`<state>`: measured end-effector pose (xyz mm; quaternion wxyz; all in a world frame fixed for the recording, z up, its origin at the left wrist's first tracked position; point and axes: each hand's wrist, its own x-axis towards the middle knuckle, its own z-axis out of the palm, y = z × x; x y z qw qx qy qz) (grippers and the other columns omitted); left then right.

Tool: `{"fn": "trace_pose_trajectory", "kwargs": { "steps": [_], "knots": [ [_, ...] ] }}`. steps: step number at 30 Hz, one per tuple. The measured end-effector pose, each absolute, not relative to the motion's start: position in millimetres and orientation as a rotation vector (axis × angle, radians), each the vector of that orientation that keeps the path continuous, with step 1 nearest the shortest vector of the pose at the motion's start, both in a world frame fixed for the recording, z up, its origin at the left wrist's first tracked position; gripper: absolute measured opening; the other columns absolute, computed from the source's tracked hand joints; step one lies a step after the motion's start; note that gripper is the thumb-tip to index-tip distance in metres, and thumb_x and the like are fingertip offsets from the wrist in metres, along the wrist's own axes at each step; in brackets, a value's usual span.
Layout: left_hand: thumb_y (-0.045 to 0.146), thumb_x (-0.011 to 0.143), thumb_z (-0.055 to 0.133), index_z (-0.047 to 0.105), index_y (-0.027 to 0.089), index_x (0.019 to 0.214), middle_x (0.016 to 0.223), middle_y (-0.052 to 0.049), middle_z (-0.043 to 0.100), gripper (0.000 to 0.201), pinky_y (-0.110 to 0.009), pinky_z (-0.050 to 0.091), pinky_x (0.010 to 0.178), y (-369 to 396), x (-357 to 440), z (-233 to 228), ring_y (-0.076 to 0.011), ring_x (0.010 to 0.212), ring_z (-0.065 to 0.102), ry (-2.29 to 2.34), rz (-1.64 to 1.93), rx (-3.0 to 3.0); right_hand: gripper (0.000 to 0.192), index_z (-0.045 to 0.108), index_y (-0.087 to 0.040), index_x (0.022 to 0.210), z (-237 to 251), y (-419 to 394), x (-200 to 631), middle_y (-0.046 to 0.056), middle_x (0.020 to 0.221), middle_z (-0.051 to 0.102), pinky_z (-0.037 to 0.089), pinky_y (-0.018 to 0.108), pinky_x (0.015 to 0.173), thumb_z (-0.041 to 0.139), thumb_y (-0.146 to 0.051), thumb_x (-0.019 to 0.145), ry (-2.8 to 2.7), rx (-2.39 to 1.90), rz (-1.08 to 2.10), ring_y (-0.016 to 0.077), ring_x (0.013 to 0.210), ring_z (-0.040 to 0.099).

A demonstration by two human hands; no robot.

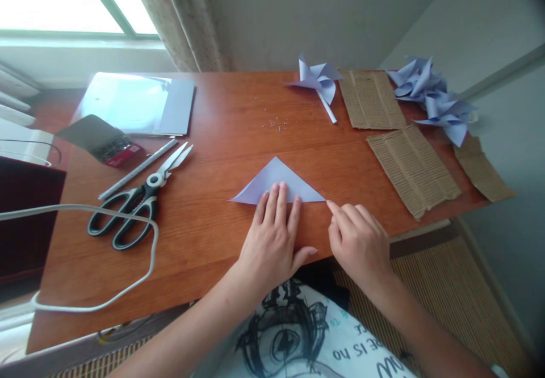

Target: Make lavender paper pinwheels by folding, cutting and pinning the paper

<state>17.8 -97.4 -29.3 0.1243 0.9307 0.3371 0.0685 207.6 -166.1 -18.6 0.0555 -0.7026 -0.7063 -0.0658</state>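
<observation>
Lavender paper (276,182), folded into a flat triangle, lies on the wooden table (221,139) near its front edge, long side toward the person. The left hand (275,236) lies flat and open, its fingertips (279,192) pressing down on the lower edge of the triangle; it grasps nothing. The right hand (360,242) is loosely curled, its index finger (334,208) touching the triangle's right corner, and it holds nothing either.

Black-handled scissors (136,202) lie well to the left, beside a silver ruler (138,168) and a white cable (106,253). A stack of sheets (140,103) sits at the far left. At the far edge rests a finished paper pinwheel (317,80), with more pinwheels (434,97) heaped at the right corner, and pieces of corrugated cardboard (413,168) between them.
</observation>
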Motion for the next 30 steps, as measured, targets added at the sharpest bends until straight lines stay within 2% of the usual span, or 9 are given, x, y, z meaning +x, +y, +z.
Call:
{"fn": "trace_pose_trajectory", "kwargs": {
  "steps": [4, 10, 17, 20, 27, 30],
  "knots": [
    [0.07, 0.094, 0.045, 0.032, 0.003, 0.158, 0.165, -0.035, 0.018, 0.094, -0.059, 0.019, 0.125, -97, 18, -30, -0.0456, 0.157, 0.011, 0.982, 0.219, 2.715, 0.045, 0.062, -0.02, 0.14, -21, -157, 199, 0.007, 0.084, 0.064, 0.038, 0.039, 0.072, 0.051, -0.01, 0.097, -2.226, -2.045, -0.144, 0.0248, 0.08, 0.052],
    [0.069, 0.095, 0.044, 0.036, 0.006, 0.157, 0.166, -0.032, 0.02, 0.089, -0.056, 0.022, 0.125, -90, 4, -26, -0.0429, 0.157, 0.016, 0.923, 0.202, 2.74, 0.042, 0.067, -0.022, 0.135, -25, -156, 201, 0.006, 0.081, 0.063, 0.036, 0.038, 0.07, 0.053, -0.011, 0.097, -2.208, -2.042, -0.173, 0.0236, 0.079, 0.052],
    [0.067, 0.094, 0.047, 0.035, -0.005, 0.154, 0.165, -0.033, 0.023, 0.095, -0.055, 0.027, 0.124, -82, -53, -25, -0.0423, 0.157, 0.018, 1.076, 0.141, 2.84, 0.044, 0.068, -0.022, 0.134, -26, -155, 202, 0.005, 0.08, 0.061, 0.038, 0.038, 0.07, 0.055, -0.01, 0.094, -2.185, -2.019, -0.145, 0.0237, 0.079, 0.052],
    [0.068, 0.094, 0.046, 0.033, -0.006, 0.154, 0.165, -0.031, 0.023, 0.096, -0.054, 0.028, 0.124, -83, -67, -25, -0.0408, 0.157, 0.019, 1.081, 0.127, 2.872, 0.044, 0.069, -0.021, 0.133, -26, -154, 203, 0.006, 0.08, 0.061, 0.04, 0.039, 0.07, 0.055, -0.009, 0.093, -2.173, -2.014, -0.133, 0.024, 0.08, 0.052],
    [0.063, 0.096, 0.047, 0.041, -0.009, 0.149, 0.164, -0.033, 0.025, 0.09, -0.056, 0.027, 0.124, -94, -47, -18, -0.0442, 0.155, 0.022, 1.251, 0.155, 2.874, 0.041, 0.069, -0.017, 0.131, -29, -151, 204, 0.006, 0.081, 0.064, 0.042, 0.038, 0.075, 0.054, -0.01, 0.093, -2.156, -1.939, -0.078, 0.0239, 0.082, 0.055],
    [0.059, 0.098, 0.046, 0.045, -0.007, 0.147, 0.165, -0.031, 0.025, 0.083, -0.054, 0.027, 0.125, -100, -26, -13, -0.0424, 0.156, 0.022, 1.237, 0.173, 2.841, 0.037, 0.071, -0.016, 0.126, -31, -148, 200, 0.007, 0.081, 0.066, 0.042, 0.038, 0.076, 0.053, -0.01, 0.094, -2.126, -1.931, -0.093, 0.024, 0.081, 0.055]
  ]
}}
